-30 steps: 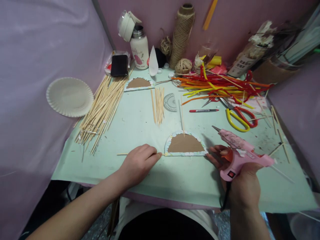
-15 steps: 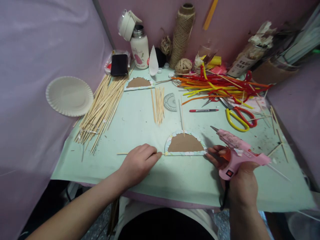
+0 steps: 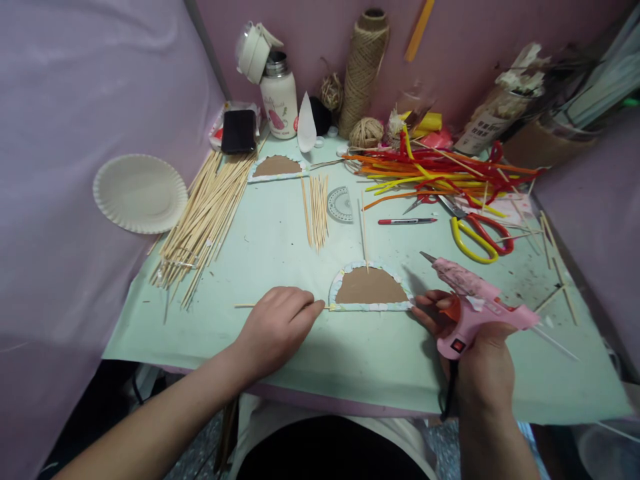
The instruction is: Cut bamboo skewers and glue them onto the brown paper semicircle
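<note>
A half-round cardboard piece (image 3: pixel 373 287) with a pale patterned rim lies flat before me. One thin wooden stick (image 3: pixel 365 233) stands out from the top of its curve. My left hand (image 3: pixel 283 320) is closed on another wooden stick (image 3: pixel 245 306), whose far end meets the piece's lower left corner. In my right hand (image 3: pixel 483 363) is a pink hot glue gun (image 3: pixel 475 300), its nozzle pointing up and left above the table. Fingers of that hand reach to the piece's right corner.
A second half-round piece (image 3: pixel 277 167) lies farther back, near a bundle of wooden sticks (image 3: pixel 210 220) and a clear protractor (image 3: pixel 341 204). Scissors (image 3: pixel 480 237), a red pen (image 3: pixel 407 221) and coloured pipe cleaners (image 3: pixel 440 170) lie to the right. A white bottle (image 3: pixel 279 100) stands behind.
</note>
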A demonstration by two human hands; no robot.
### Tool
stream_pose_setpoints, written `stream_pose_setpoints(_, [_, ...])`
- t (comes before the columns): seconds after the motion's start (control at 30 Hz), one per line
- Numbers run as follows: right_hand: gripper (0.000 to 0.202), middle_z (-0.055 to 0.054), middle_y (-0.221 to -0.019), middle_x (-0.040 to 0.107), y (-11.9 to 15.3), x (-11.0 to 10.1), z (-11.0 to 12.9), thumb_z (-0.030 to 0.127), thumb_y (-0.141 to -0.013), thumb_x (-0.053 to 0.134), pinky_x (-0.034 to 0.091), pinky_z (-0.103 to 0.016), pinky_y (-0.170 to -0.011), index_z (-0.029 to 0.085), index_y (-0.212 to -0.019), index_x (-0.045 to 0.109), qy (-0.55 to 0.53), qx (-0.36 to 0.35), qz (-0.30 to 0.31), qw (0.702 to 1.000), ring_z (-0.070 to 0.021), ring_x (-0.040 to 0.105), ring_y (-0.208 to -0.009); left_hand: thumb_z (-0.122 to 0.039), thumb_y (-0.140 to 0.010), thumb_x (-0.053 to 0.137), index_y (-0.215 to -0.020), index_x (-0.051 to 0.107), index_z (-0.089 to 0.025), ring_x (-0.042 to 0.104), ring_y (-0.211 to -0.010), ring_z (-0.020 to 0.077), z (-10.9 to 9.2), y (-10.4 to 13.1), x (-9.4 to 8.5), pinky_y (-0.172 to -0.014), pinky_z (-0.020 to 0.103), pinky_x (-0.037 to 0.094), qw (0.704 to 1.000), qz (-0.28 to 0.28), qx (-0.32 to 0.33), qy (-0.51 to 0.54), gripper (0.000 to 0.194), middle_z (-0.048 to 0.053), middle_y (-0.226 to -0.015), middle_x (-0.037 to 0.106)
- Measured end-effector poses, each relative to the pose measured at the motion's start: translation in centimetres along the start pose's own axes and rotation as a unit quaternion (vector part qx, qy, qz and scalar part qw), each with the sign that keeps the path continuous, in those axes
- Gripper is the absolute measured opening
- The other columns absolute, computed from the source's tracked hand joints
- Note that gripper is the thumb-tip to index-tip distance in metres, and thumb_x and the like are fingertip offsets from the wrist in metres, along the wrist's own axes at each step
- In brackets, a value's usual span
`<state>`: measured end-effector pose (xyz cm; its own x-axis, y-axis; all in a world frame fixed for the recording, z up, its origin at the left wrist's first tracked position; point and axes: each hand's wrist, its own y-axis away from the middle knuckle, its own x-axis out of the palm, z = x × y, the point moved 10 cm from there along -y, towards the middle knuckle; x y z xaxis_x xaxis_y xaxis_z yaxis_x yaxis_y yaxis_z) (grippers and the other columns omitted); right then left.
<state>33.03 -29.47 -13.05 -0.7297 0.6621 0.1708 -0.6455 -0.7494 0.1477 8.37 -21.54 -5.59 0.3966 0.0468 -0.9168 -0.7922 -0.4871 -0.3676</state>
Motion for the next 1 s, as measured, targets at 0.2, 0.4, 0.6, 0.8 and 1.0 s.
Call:
stream_pose_setpoints(0.2, [0.066, -0.008, -0.101, 0.065, -0.1, 0.1, 0.1, 0.078, -0.079, 0.044, 0.06, -0.041, -0.083, 0.017, -0.084, 0.068, -0.007, 0.001, 0.003, 1.0, -0.025, 0.069, -0.097, -0.022, -0.092, 0.053, -0.105, 0.064, -0.013, 0.061, -0.092, 0.0214, 2.6, -1.8, -4.0, -0.079, 0.036, 0.049, 0.999, 0.008, -0.048, -0.004, 0.019, 0.009, -0.1, 0.067])
stream_pose_setpoints(0.4, [0.067, -0.008, -0.099, 0.066, -0.2, -0.1, -0.2, 0.079, -0.074, 0.049, 0.061, -0.041, -0.081, 0.016, -0.081, 0.069, -0.036, 0.015, -0.016, 0.999, -0.0252, 0.07, -0.093, -0.028, -0.088, 0.052, -0.095, 0.069, -0.016, 0.062, -0.09, 0.0229, 10.5, -6.8, -4.0, -0.078, 0.034, 0.047, 0.976, 0.134, -0.166, -0.045, 0.022, 0.008, -0.099, 0.068])
stream_pose_setpoints(0.6, [0.066, -0.011, -0.102, 0.068, -0.1, 0.0, -0.3, 0.078, -0.075, 0.049, 0.061, -0.043, -0.081, 0.016, -0.087, 0.068, -0.033, 0.028, -0.007, 0.999, -0.0271, 0.071, -0.093, -0.029, -0.08, 0.053, -0.079, 0.072, -0.016, 0.062, -0.073, 0.0189, 17.3, -10.5, 2.0, -0.064, 0.027, 0.042, 0.9, 0.271, -0.34, 0.014, 0.023, 0.006, -0.08, 0.072])
stream_pose_setpoints(0.8, [0.072, -0.016, -0.105, 0.069, 0.1, -0.4, -0.7, 0.081, -0.075, 0.046, 0.062, -0.043, -0.076, 0.015, -0.093, 0.067, -0.018, 0.044, -0.016, 0.999, -0.0318, 0.068, -0.102, -0.026, -0.074, 0.051, -0.064, 0.071, -0.012, 0.063, -0.066, 0.0206, 19.4, -12.3, 5.0, -0.063, 0.028, 0.044, 0.875, 0.302, -0.377, -0.011, 0.027, 0.012, -0.068, 0.071])
stream_pose_setpoints(1.0, [0.071, -0.018, -0.107, 0.069, 0.0, -0.9, -1.5, 0.079, -0.076, 0.047, 0.062, -0.042, -0.074, 0.014, -0.096, 0.067, -0.022, 0.062, -0.018, 0.998, -0.033, 0.068, -0.103, -0.027, -0.071, 0.051, -0.063, 0.073, -0.013, 0.064, -0.068, 0.0193, 19.8, -12.5, 5.6, -0.066, 0.025, 0.046, 0.866, 0.334, -0.37, -0.038, 0.027, 0.011, -0.071, 0.072])
